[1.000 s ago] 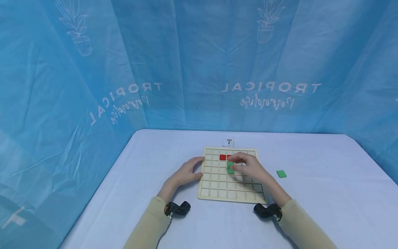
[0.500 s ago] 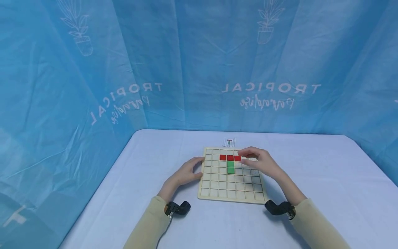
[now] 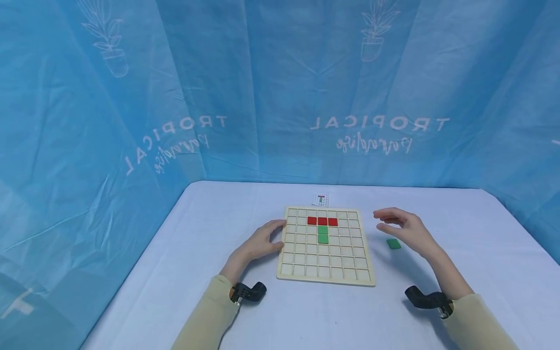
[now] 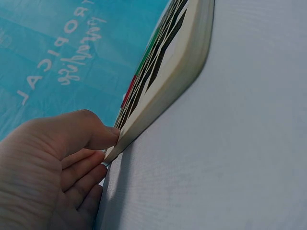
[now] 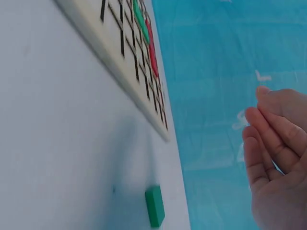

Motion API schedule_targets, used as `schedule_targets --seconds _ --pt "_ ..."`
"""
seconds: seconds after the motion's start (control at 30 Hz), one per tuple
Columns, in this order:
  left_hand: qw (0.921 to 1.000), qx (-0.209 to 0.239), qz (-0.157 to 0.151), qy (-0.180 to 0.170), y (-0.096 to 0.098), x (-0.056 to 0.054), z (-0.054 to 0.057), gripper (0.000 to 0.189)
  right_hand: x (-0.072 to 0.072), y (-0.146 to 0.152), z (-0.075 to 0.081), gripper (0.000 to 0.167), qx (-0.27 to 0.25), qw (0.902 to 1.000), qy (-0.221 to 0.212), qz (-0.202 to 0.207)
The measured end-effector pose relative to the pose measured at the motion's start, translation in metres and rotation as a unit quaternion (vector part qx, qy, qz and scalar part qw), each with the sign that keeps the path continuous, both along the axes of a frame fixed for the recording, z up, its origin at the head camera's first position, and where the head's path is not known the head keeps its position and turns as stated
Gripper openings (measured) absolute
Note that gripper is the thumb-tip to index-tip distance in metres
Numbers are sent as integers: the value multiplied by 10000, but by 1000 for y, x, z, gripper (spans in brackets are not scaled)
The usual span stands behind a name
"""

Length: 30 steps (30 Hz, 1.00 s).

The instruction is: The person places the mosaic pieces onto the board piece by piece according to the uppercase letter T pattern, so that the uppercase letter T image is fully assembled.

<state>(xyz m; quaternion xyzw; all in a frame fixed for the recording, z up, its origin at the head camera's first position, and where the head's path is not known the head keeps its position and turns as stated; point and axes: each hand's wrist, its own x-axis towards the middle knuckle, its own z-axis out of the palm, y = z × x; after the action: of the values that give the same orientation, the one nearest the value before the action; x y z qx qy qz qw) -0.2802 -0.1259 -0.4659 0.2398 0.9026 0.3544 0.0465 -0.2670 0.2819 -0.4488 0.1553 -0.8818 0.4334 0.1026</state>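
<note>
A pale wooden grid board (image 3: 299, 261) lies flat on the table. Set in its cells are a row of three red square tiles (image 3: 322, 221) and, below the middle one, two green tiles (image 3: 323, 235). My left hand (image 3: 259, 241) rests against the board's left edge, thumb and fingertips touching it some way apart. In the left wrist view the thumb meets the board's rim (image 4: 165, 88). Off to the board's right, my right hand (image 3: 404, 230) hovers with relaxed fingers and holds nothing. A loose green tile (image 3: 393, 244) lies on the table just below that hand.
Behind the board lies a small printed card (image 3: 321, 199) with a red and green T on a grid. White cloth covers the table (image 3: 245, 204). Blue printed curtains (image 3: 280, 97) stand behind and at the sides.
My right hand has moved from over the tiles off to the right, uncovering the third red tile, and is now above the loose green tile. The left hand stays at the board's edge.
</note>
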Motion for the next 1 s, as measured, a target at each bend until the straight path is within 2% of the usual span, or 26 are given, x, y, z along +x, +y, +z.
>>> schedule_targets --seconds 0.1,0.13,0.27,0.5,0.6,0.67,0.83,1.0 --pt "10000 33 3 -6 -1 0 -1 65 -10 18 -20 32 161 9996 138 -162" --pt "10000 28 0 -4 -1 0 -2 65 -9 21 -22 32 166 9997 98 -180" --pt "10000 53 -46 27 -1 -1 -3 65 2 25 -15 35 96 9999 -4 -110" --pt "10000 38 -41 28 -1 -1 -1 65 20 27 -4 38 121 9990 -236 -357" --pt "10000 30 -27 28 -1 -1 0 65 27 24 0 39 -5 9990 -337 -297" --pt "10000 11 -23 19 -1 -1 0 65 29 23 1 38 -85 9988 -397 -291" --pt "10000 7 -40 -25 -1 0 1 66 30 23 -2 38 35 9979 -443 -464" --pt "10000 -16 -26 -4 0 0 1 66 33 25 -1 42 180 9969 -608 -462"
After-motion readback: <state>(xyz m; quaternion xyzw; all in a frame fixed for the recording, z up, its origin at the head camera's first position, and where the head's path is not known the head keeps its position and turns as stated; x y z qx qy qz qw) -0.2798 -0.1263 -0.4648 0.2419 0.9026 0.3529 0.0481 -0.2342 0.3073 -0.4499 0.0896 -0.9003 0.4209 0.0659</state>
